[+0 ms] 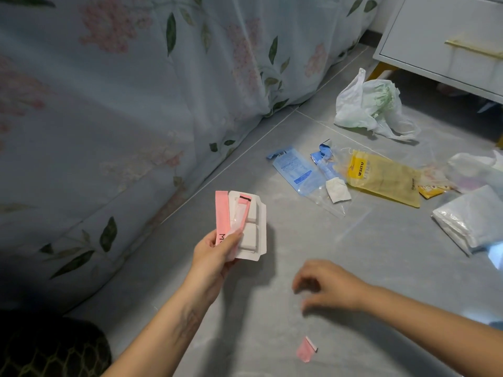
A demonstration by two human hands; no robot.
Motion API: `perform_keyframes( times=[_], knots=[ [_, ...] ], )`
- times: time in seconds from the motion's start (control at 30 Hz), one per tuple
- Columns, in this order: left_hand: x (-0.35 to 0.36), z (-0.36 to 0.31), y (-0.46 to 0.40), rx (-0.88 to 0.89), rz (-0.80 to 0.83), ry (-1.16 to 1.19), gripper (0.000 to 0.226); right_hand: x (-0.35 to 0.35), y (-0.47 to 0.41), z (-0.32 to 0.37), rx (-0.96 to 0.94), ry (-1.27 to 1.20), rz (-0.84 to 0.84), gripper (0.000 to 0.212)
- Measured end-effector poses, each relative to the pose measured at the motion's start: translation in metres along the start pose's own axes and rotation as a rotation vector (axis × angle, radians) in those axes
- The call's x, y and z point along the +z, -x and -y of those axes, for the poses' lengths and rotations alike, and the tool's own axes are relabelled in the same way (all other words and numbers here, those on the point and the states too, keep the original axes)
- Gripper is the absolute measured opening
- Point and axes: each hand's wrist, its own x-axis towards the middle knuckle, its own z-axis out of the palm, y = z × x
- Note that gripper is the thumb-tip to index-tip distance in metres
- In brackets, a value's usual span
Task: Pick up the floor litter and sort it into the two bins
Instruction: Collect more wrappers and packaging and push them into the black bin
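Note:
My left hand (215,253) grips a stack of litter above the grey floor: a white moulded packaging tray (253,235) and pink wrapper strips (222,213). My right hand (330,285) hovers over the floor with fingers loosely curled, holding nothing. A small pink wrapper scrap (306,349) lies on the floor just below it. Farther back lie a blue clear packet (295,170), a torn blue wrapper (324,159), a yellow pouch (383,178), a white tissue piece (337,190) and a white plastic bag (367,104). No bin is in view.
A flowered bed cover (122,104) hangs to the floor along the left. A white cabinet (449,42) with yellow legs stands at the back right. More clear and white plastic wrappers (471,213) and a small orange sachet (431,190) lie at the right edge.

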Motion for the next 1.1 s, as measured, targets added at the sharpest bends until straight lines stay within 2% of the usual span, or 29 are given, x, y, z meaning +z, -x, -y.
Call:
perform_keyframes(
  times=[0.07, 0.2, 0.37, 0.47, 0.5, 0.57, 0.63, 0.67, 0.73, 0.93, 1.1],
  knots=[
    [0.003, 0.002, 0.002, -0.007, 0.022, -0.009, 0.013, 0.020, 0.018, -0.002, -0.046, 0.020, 0.086, 0.053],
    [0.009, 0.008, 0.004, -0.011, 0.070, -0.040, 0.015, 0.043, 0.039, -0.005, -0.133, 0.115, 0.097, 0.065],
    [0.014, 0.014, 0.008, -0.026, 0.105, -0.071, 0.018, 0.065, 0.044, -0.009, -0.199, 0.179, -0.012, 0.039],
    [0.015, 0.017, 0.011, -0.048, 0.108, -0.083, 0.020, 0.056, 0.041, -0.005, -0.152, 0.034, -0.066, 0.033],
    [0.015, 0.017, 0.012, -0.053, 0.111, -0.085, 0.018, 0.046, 0.038, 0.000, -0.122, -0.076, -0.136, 0.028],
    [0.016, 0.018, 0.013, -0.057, 0.123, -0.091, 0.016, 0.017, 0.028, 0.016, -0.044, -0.321, -0.401, 0.014],
    [0.016, 0.020, 0.014, -0.055, 0.140, -0.096, 0.021, -0.015, 0.016, 0.037, 0.029, -0.565, -0.623, 0.016],
    [0.017, 0.020, 0.014, -0.052, 0.148, -0.096, 0.024, -0.030, 0.010, 0.047, 0.029, -0.648, -0.671, 0.016],
    [0.020, 0.020, 0.015, -0.050, 0.169, -0.097, 0.028, -0.050, -0.001, 0.065, -0.015, -0.674, -0.664, 0.010],
    [0.026, 0.018, 0.019, -0.034, 0.244, -0.089, 0.029, -0.057, -0.025, 0.085, -0.041, -0.394, -0.597, 0.012],
    [0.028, 0.019, 0.019, -0.043, 0.206, -0.100, 0.041, -0.053, -0.028, 0.081, -0.003, -0.438, -0.542, 0.022]
  ],
)
